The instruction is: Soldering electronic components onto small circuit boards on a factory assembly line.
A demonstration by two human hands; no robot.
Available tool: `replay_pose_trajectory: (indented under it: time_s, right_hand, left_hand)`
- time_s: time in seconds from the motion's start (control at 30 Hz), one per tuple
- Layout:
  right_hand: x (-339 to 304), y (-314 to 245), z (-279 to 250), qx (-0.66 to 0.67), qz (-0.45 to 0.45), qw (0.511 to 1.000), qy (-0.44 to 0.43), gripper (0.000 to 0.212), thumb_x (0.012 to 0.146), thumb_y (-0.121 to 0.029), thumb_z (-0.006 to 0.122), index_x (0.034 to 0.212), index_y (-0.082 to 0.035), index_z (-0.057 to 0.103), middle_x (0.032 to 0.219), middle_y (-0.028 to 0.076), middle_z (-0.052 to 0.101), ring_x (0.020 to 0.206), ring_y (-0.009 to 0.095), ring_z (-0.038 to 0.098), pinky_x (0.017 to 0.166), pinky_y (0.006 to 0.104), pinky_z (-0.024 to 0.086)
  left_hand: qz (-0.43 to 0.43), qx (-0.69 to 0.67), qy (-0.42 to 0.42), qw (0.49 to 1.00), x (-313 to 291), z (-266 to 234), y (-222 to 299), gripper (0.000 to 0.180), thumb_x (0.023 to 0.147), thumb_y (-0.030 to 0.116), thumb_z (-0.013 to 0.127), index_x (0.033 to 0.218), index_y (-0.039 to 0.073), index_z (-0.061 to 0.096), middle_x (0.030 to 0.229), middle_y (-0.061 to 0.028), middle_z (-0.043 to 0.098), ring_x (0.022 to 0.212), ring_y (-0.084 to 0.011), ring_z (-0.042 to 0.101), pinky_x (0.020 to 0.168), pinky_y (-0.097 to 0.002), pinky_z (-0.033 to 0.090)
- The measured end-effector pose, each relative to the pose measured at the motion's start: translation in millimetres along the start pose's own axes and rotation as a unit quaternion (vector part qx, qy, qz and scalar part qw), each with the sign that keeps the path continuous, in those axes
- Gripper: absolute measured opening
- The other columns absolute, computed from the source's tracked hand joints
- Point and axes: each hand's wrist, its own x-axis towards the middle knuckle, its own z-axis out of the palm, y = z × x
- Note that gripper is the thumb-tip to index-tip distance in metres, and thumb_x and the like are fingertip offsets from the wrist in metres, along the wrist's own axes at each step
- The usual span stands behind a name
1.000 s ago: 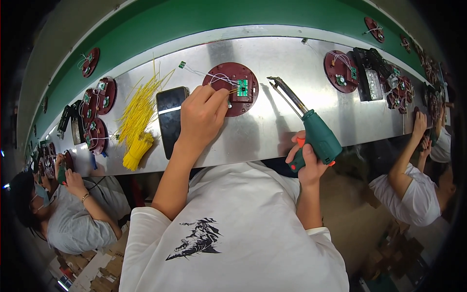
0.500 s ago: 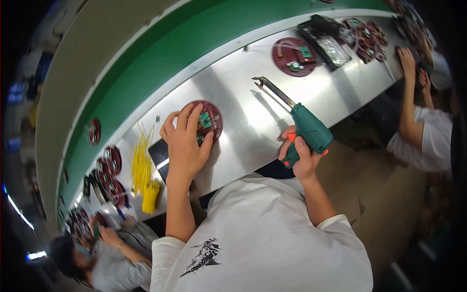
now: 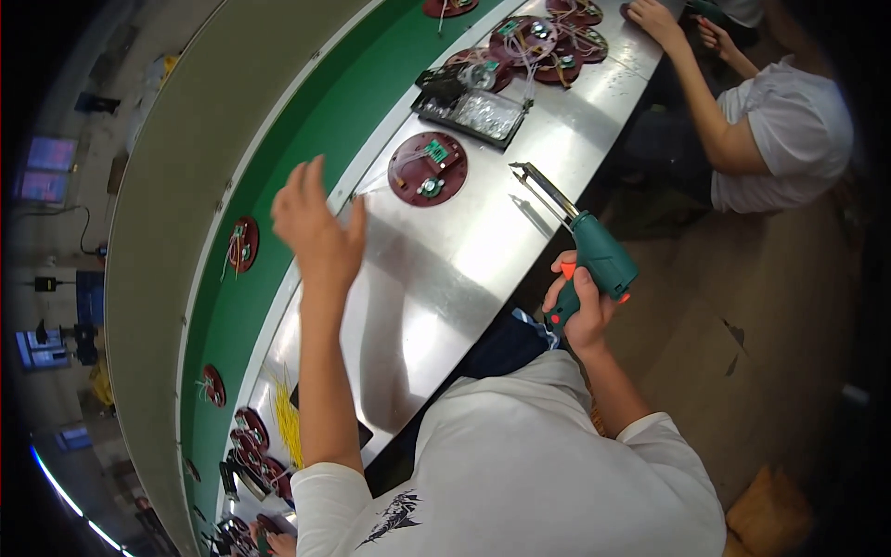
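Far left on the green strip (image 3: 237, 316) there's one maroon disc (image 3: 216, 388) sitting low, and a second wired disc (image 3: 243, 244) further up. Down below, on the near end of the desk (image 3: 445, 255), a cluster of maroon discs (image 3: 251, 425) is bunched together, with a bunch of thin yellow wires (image 3: 286, 422) just right of it, partly tucked behind the forearm.

Next up, the left hand (image 3: 320, 223): nothing in it, fingers spread and thumb out, a bit blurry, up in front of the strip's edge. Can't tell how high it is. It's between that second wired disc and a round maroon base (image 3: 428, 169) lying flat on the desk, which has green circuit boards and pale wires on it.

Right behind that base is a black tray (image 3: 469, 116) with clear plastic stuff in it, then a pile of wired discs (image 3: 543, 46).

Further right, the right hand (image 3: 583, 306) is wrapped around the grip of a green soldering gun (image 3: 605, 255) with an orange trigger. Its tip points up and left, held clear of the base. Over on the right, a co-worker in a white shirt (image 3: 789, 130) has their arms at the desk too.
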Motion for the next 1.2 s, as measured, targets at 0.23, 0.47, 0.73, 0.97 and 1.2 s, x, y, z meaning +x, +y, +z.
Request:
replay_pose_trajectory:
  time_s: [0.23, 0.47, 0.73, 0.97, 1.2]
  right_hand:
    - [0.9, -9.6, -13.9, -0.005, -0.027, 0.999, 0.028, 0.026, 0.100, -0.021, 0.047, 0.110, 0.002, 0.055, 0.099, 0.017, 0.060, 0.049, 0.017, 0.059, 0.046, 0.0288, 0.048]
    - [3.6, -6.5, -14.4, -0.010, -0.046, 0.999, 0.007, 0.028, 0.100, -0.021, 0.047, 0.113, 0.003, 0.054, 0.103, 0.018, 0.059, 0.051, 0.017, 0.059, 0.047, 0.0285, 0.048]
    - [3.6, 2.1, 18.9, -0.007, 0.021, 0.992, -0.125, 0.033, 0.100, -0.025, 0.047, 0.115, 0.004, 0.054, 0.099, 0.017, 0.060, 0.052, 0.018, 0.060, 0.050, 0.0275, 0.047]
    - [11.2, 25.4, 46.3, 0.059, 0.058, 0.972, -0.220, 0.038, 0.100, -0.027, 0.047, 0.115, 0.007, 0.052, 0.093, 0.015, 0.060, 0.049, 0.018, 0.055, 0.045, 0.0308, 0.046]
    - [29.0, 17.5, 88.8, -0.020, 0.094, 0.946, -0.310, 0.039, 0.098, -0.022, 0.050, 0.118, 0.012, 0.049, 0.099, 0.021, 0.061, 0.045, 0.017, 0.055, 0.039, 0.0284, 0.044]
  left_hand:
    - [-0.027, -0.016, -0.125, 0.992, 16.5, 91.4, 50.5, 0.073, 0.079, 0.039, 0.076, 0.137, 0.002, 0.050, 0.143, -0.0194, 0.045, 0.131, -0.0433, 0.037, 0.108, -0.0547, 0.028]
    - [-0.038, -0.069, -0.159, 0.984, -28.7, 34.3, 26.9, 0.067, 0.068, 0.040, 0.080, 0.123, 0.006, 0.061, 0.144, -0.0224, 0.042, 0.133, -0.0450, 0.034, 0.111, -0.0561, 0.026]
    - [-0.226, -0.013, -0.209, 0.951, -146.5, -62.2, -11.9, 0.063, 0.073, 0.033, 0.080, 0.127, 0.009, 0.059, 0.150, -0.0210, 0.037, 0.135, -0.0454, 0.029, 0.113, -0.0554, 0.024]
    - [-0.323, 0.008, -0.065, 0.944, -212.7, -103.8, -20.5, 0.055, 0.079, 0.029, 0.075, 0.129, 0.011, 0.060, 0.138, -0.0151, 0.050, 0.125, -0.0398, 0.042, 0.107, -0.0522, 0.028]
    - [-0.518, 0.126, -0.015, 0.846, -312.7, -166.5, -90.4, 0.024, 0.083, 0.019, 0.068, 0.103, 0.008, 0.071, 0.102, -0.0092, 0.068, 0.100, -0.0285, 0.059, 0.092, -0.0472, 0.036]
